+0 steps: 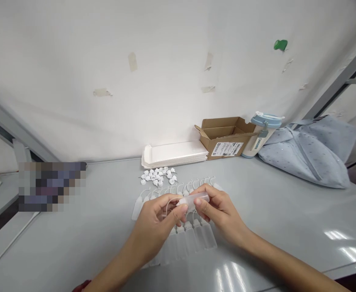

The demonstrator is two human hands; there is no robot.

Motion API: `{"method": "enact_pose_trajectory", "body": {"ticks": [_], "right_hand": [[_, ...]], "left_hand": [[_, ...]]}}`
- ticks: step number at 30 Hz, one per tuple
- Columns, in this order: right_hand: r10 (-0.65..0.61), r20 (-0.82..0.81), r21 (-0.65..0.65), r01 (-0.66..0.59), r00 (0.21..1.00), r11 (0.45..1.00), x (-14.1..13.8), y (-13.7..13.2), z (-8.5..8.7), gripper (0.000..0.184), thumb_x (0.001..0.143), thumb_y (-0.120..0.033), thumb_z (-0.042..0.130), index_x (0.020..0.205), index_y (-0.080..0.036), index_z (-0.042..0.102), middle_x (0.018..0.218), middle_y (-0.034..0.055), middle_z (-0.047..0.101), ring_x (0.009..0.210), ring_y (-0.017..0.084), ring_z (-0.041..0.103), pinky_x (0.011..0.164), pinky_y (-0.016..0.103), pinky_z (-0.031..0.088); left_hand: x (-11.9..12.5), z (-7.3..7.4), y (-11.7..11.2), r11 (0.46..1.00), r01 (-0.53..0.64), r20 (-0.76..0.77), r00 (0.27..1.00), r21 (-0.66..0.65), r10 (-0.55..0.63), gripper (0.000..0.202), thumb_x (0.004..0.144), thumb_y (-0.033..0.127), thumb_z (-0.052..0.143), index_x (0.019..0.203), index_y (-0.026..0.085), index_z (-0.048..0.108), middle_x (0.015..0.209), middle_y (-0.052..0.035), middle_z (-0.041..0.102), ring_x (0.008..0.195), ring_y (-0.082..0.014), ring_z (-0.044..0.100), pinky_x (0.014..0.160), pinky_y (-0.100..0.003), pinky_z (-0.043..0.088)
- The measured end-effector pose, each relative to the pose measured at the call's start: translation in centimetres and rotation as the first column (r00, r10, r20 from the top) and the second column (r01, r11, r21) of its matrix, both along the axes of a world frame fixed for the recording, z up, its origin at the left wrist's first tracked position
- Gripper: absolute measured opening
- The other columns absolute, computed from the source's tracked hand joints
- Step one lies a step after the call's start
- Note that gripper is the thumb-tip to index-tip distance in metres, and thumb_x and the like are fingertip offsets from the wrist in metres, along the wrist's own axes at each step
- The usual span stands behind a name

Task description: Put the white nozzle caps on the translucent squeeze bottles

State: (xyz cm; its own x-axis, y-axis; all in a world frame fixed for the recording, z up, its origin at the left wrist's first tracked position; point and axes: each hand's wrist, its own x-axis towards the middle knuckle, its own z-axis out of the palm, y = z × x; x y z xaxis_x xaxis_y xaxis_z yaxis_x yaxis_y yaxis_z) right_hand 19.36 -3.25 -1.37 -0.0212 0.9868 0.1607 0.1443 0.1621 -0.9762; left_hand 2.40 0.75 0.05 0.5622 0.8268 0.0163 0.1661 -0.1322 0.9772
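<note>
My right hand grips a small clear plastic bottle, held sideways above the grey table. My left hand pinches the bottle's white cap end between thumb and fingers. Both hands meet over a row of several similar clear bottles lying flat on the table. More of these bottles with thin curved spouts lie just beyond my fingers. A loose heap of small white caps sits further back.
A stack of white flat trays rests against the white wall. To its right stand an open cardboard box, a blue-lidded cup and a pale blue cloth bag. A blurred patch lies at the left.
</note>
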Motion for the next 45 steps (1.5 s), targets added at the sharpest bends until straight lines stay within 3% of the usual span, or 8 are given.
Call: {"method": "enact_pose_trajectory", "body": {"ticks": [7,14,19,24,29,33,39,45], "right_hand": [[0.013,0.112,0.145,-0.029,0.994,0.989,0.1,-0.6,0.3,0.017,0.087,-0.033,0.052,0.095,-0.018,0.054,0.064,-0.0012,0.058,0.056,0.011,0.05,0.051,0.023,0.038],[0.0,0.281,0.152,-0.044,0.96,0.987,0.3,-0.7,0.8,0.018,0.087,-0.034,0.051,0.088,-0.017,0.054,0.056,-0.005,0.047,0.05,0.01,0.042,0.048,0.022,0.032],[0.041,0.128,0.023,-0.045,0.991,0.999,0.1,-0.5,0.7,0.026,0.087,-0.041,0.05,0.079,-0.016,0.055,0.054,-0.0057,0.04,0.048,0.008,0.036,0.045,0.021,0.028],[0.148,-0.157,-0.155,-0.173,0.976,0.973,0.0,-0.1,0.7,0.035,0.083,-0.05,0.051,0.071,-0.018,0.048,0.047,-0.0094,0.03,0.04,0.006,0.027,0.04,0.021,0.023],[0.129,0.014,-0.082,-0.128,0.992,0.988,0.2,-0.3,1.2,0.033,0.087,-0.047,0.049,0.071,-0.017,0.051,0.051,-0.0046,0.044,0.047,0.009,0.039,0.046,0.022,0.029],[0.068,0.23,0.051,-0.081,0.971,0.995,0.5,-0.3,1.2,0.029,0.088,-0.042,0.048,0.081,-0.016,0.058,0.062,-0.0015,0.051,0.055,0.011,0.045,0.052,0.023,0.033],[0.031,0.168,0.048,-0.039,0.985,0.998,0.4,0.1,0.0,0.039,0.085,-0.05,0.049,0.064,-0.018,0.048,0.048,-0.007,0.035,0.044,0.008,0.033,0.046,0.021,0.028],[0.129,0.114,0.0,-0.13,0.985,0.992,0.2,-0.1,0.5,0.037,0.087,-0.049,0.046,0.072,-0.016,0.054,0.049,-0.0056,0.042,0.045,0.008,0.041,0.047,0.022,0.032]], "left_hand": [[-0.1,0.8,0.2,0.986,0.123,-0.065,0.989,-0.114,-0.131,0.041,0.091,0.044,0.039,0.064,0.017,0.056,0.058,0.0008,0.058,0.056,-0.0122,0.055,0.059,-0.023,0.044],[-0.2,0.4,0.0,0.995,0.035,-0.086,0.995,-0.092,-0.043,0.042,0.087,0.046,0.045,0.058,0.017,0.053,0.049,0.0038,0.05,0.046,-0.0093,0.048,0.054,-0.021,0.04],[0.0,0.1,-0.3,0.99,-0.007,-0.135,0.991,0.139,0.026,0.034,0.087,0.039,0.047,0.062,0.018,0.056,0.052,0.0029,0.052,0.048,-0.0105,0.051,0.05,-0.02,0.038],[-0.2,-0.3,-0.3,0.85,-0.05,-0.131,0.982,0.524,0.139,0.02,0.084,0.029,0.053,0.067,0.018,0.058,0.053,0.0024,0.052,0.048,-0.0112,0.047,0.05,-0.022,0.036],[-0.1,0.0,0.1,0.97,0.026,-0.187,0.982,0.243,0.021,0.041,0.09,0.039,0.039,0.057,0.019,0.053,0.053,0.0005,0.056,0.053,-0.0128,0.052,0.055,-0.022,0.041],[0.0,0.6,0.2,0.999,0.031,-0.145,0.989,0.025,-0.027,0.045,0.088,0.045,0.042,0.051,0.019,0.049,0.044,0.0018,0.054,0.052,-0.013,0.052,0.061,-0.023,0.043],[0.1,0.8,-0.2,0.995,-0.09,-0.071,0.993,0.034,0.093,0.024,0.081,0.039,0.054,0.067,0.019,0.056,0.052,0.0033,0.055,0.053,-0.0124,0.05,0.053,-0.023,0.039],[0.5,-0.5,0.2,0.984,-0.175,0.0,0.984,0.027,0.175,0.037,0.079,0.023,0.054,0.056,0.021,0.026,0.044,0.0074,0.046,0.043,-0.0083,0.046,0.046,-0.02,0.037]]}}
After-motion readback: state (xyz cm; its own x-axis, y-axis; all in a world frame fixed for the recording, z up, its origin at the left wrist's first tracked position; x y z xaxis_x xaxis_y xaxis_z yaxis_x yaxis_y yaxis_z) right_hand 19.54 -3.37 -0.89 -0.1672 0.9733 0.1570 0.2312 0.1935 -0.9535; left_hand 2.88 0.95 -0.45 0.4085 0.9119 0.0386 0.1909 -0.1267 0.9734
